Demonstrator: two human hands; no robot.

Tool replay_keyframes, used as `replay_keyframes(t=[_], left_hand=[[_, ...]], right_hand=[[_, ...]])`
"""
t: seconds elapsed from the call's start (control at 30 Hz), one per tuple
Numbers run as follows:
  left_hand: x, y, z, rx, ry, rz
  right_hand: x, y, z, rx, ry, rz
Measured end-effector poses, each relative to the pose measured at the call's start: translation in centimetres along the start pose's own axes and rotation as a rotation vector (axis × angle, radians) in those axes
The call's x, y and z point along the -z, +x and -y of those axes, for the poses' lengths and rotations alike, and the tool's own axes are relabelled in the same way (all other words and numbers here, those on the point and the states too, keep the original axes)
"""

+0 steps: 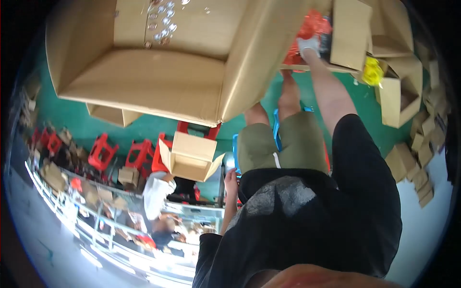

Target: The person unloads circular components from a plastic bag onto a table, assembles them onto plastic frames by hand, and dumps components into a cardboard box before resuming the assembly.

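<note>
My right hand, in a white glove or covering, reaches forward to a crumpled red plastic bundle in a cardboard box. Its fingertips are lost against the red plastic, so its grip cannot be made out. Beside it is a dark object, partly covered by an upright cardboard flap. Low at my left side, my left hand is bare, close to the edge of a blue stool. Its fingers are small and blurred, and whether they hold anything is unclear.
A large open carton with small shiny round pieces fills the upper left. Yellow plastic lies by open boxes at right. Red stools, a smaller open carton and a person in white are at left.
</note>
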State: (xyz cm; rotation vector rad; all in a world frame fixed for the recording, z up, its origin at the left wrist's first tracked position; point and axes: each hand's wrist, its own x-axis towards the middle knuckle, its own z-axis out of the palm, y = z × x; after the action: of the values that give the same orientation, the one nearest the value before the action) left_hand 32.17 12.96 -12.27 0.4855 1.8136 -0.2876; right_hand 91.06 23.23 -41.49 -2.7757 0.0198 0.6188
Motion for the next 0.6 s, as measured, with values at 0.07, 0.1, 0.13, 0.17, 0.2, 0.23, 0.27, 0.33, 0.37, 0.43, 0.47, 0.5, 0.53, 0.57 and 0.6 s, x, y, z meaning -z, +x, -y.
replay_keyframes(t=[0.07,0.1,0.13,0.17,0.2,0.23,0.27,0.33,0.37,0.43,0.47,0.5,0.53,0.57,0.6], left_hand=[[-0.7,-0.9,4.7,-0.008,0.141,-0.06],[-1.2,-1.2,7.2,-0.042,0.183,-0.057],[-2.5,-1.6,8.8,-0.083,0.221,-0.039],[-4.4,-2.6,8.8,0.011,0.246,-0.053],[-5.9,-3.1,8.7,0.026,0.199,-0.039],[-7.1,-3.4,8.6,0.037,0.152,-0.016],[-8.0,-3.7,8.7,0.054,0.112,0.013],[-9.3,-3.7,9.2,0.114,-0.042,0.016],[-10.1,-4.0,9.4,0.092,-0.05,-0.002],[-10.5,-4.0,9.7,0.041,0.02,-0.031],[-11.1,-4.4,9.4,0.027,0.018,-0.032],[-11.5,-4.8,9.1,0.008,0.015,-0.037],[-11.6,-4.9,9.1,-0.012,0.011,-0.041],[-11.5,-3.8,10.7,-0.069,0.026,-0.044],[-12.0,-4.6,9.9,-0.049,0.223,-0.103]], right_hand=[[-1.9,2.2,-0.2,-0.121,-0.084,0.066],[-2.7,2.5,-1.0,-0.101,-0.104,0.09],[-2.7,3.1,-1.4,-0.076,-0.123,0.1],[-2.2,3.9,-1.8,-0.05,-0.139,0.102],[-1.4,4.0,-1.1,-0.037,-0.185,0.172],[-0.4,3.4,-0.1,-0.027,-0.234,0.232],[0.8,3.3,-0.4,-0.025,-0.288,0.288],[-3.2,7.2,-5.7,0.225,-0.337,0.366],[-2.0,7.7,-6.2,0.549,-0.534,0.439],[-0.4,7.4,-6.5,0.956,-0.648,0.522],[0.8,6.4,-5.5,0.487,-0.201,0.814],[2.2,5.2,-4.2,-0.026,0.254,0.872],[3.9,3.8,-3.2,-0.09,0.376,0.848],[5.2,3.5,-2.1,-0.116,0.455,0.799],[5.6,3.3,-1.4,-0.136,0.529,0.76]])
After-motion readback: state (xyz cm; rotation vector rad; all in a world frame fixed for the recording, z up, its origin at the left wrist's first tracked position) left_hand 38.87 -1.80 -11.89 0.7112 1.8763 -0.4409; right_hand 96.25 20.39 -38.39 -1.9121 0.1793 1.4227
